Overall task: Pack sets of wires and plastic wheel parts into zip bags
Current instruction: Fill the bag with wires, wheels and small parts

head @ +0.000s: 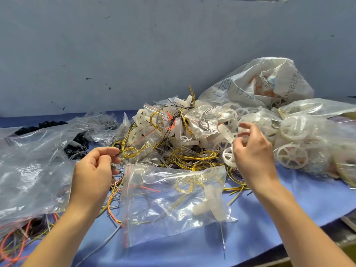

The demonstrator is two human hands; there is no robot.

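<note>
A clear zip bag (169,205) with a red seal strip lies flat on the blue table (289,199) between my arms; yellow wires and white plastic pieces show through it. Behind it sits a heap of yellow wire coils (192,157) and white plastic wheels (228,155). My left hand (94,174) hovers at the bag's left edge with fingers loosely curled, holding nothing I can see. Over the wheels at the heap's right side is my right hand (252,151), fingers spread and relaxed, empty.
Large clear bags (28,170) cover the left side, with orange and grey wires (13,243) under them and black parts (77,143) behind. Filled bags of wheels (300,143) and a big white sack (260,83) stand at the right. A grey wall rises behind.
</note>
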